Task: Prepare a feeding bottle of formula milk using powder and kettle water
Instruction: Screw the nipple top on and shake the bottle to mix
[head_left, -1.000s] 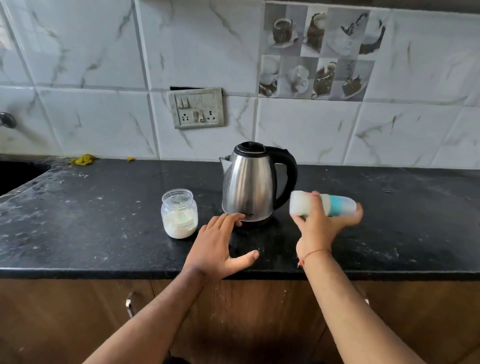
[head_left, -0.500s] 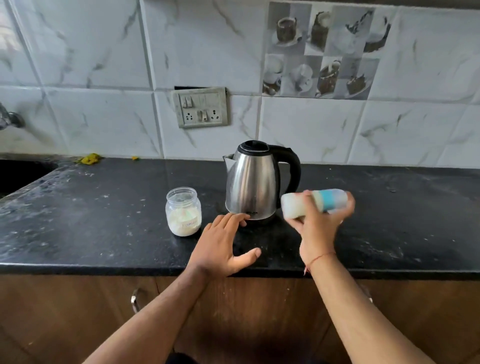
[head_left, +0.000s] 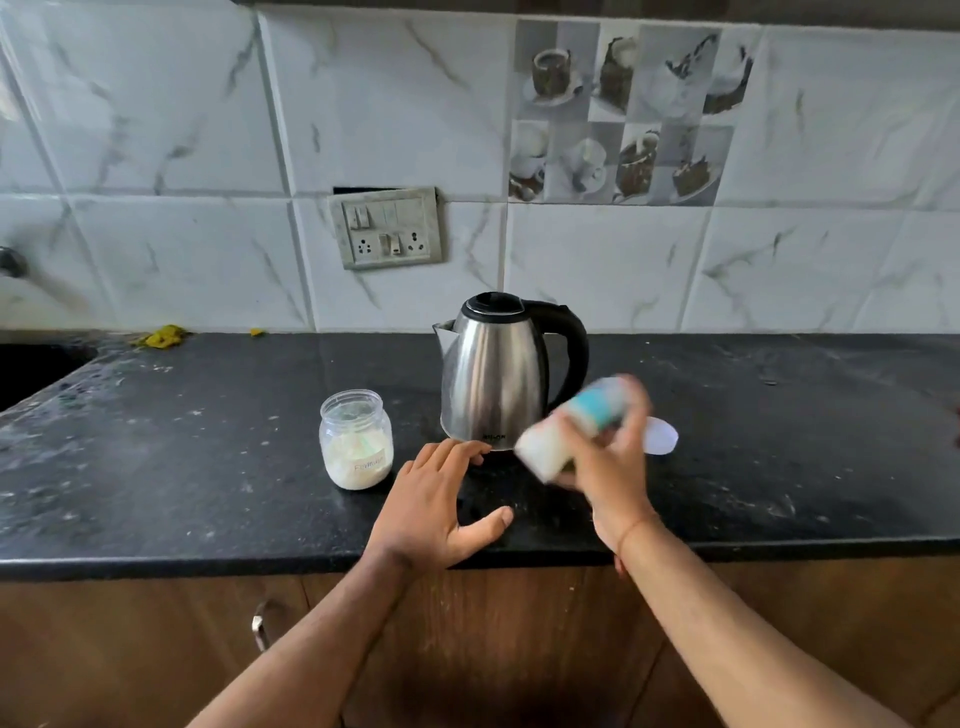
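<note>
Since the earlier frames the feeding bottle (head_left: 569, 434) is tilting differently: it was lying nearly level in the right hand (head_left: 610, 467) with its white end toward the left of the frame, and now that white end is dipping toward the lower left while the teal-banded end is pointing toward the upper right. The bottle and the fingers are blurring with motion. A clear cap (head_left: 661, 436), hidden before, is now showing on the tabletop (head_left: 182, 467) just right of the hand.

The right hand is holding the bottle above the tabletop, at the centre right of the frame, in front of the kettle's lower right side. Its grip is closing around the middle of the bottle, the fingers curling over the body; the blur is hiding just how each finger is lying.

The left hand (head_left: 441, 501) is resting flat on the tabletop just below the kettle (head_left: 498, 374), its fingers straight and spread, the thumb pointing right, and it is holding nothing. Its fingertips are lying near the kettle's base; whether they are touching it cannot be told.

The steel kettle with black lid and handle is standing upright at the centre of the frame. The open glass jar of white powder (head_left: 356, 441) is standing left of it, apart from the left hand. A switch panel (head_left: 387, 228) is sitting on the tiled wall above.
</note>
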